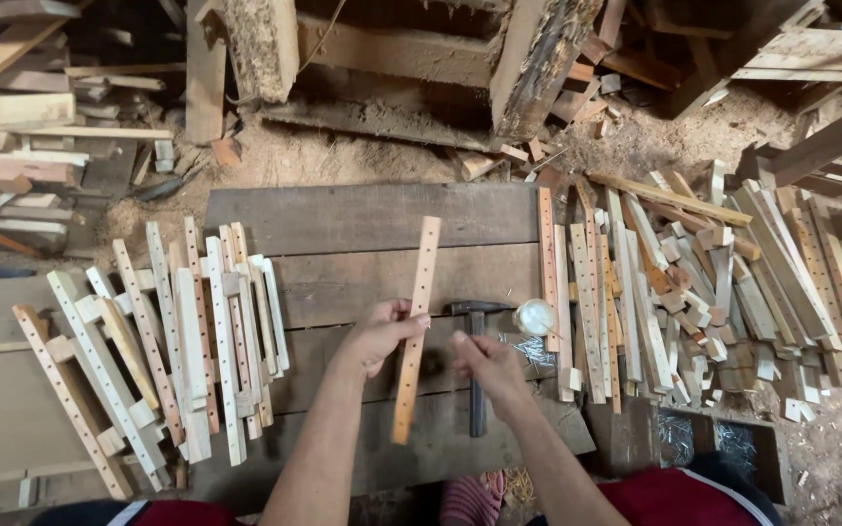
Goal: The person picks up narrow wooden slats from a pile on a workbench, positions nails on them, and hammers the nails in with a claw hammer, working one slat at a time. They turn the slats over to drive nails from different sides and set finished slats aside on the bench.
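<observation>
Slat (pixel 415 331), a long narrow strip of wood with a row of holes along it, is sitting at the centre of the frame, running from just below the middle up towards the top of the dark plank bench (pixel 363 219). The left hand (pixel 379 334) is gripping it about halfway along, fingers wrapped round its left edge and thumb across the face, so the strip is standing slightly tilted to the right. The right hand (pixel 487 367) is hovering just right of the slat with its fingers curled in; it seems to be pinching something small between thumb and forefinger, perhaps a nail, though the view is too coarse to be sure.

A hammer (pixel 477 365) is lying on the bench just behind the right hand, head towards the top of the frame, handle pointing down. A small round white container (pixel 535 316) is resting right of the hammer head, with loose nails (pixel 536 349) scattered just below it. Assembled slat pieces (pixel 163 341) are stacked at the left of the frame, loose slats and offcuts (pixel 704 282) heaped at the right.

For the step in hand, the slat is wanting to lie flat on the bench rather than be held in the air, the left hand pinning it clear of the hole being worked, and the hammer staying within easy reach.
</observation>
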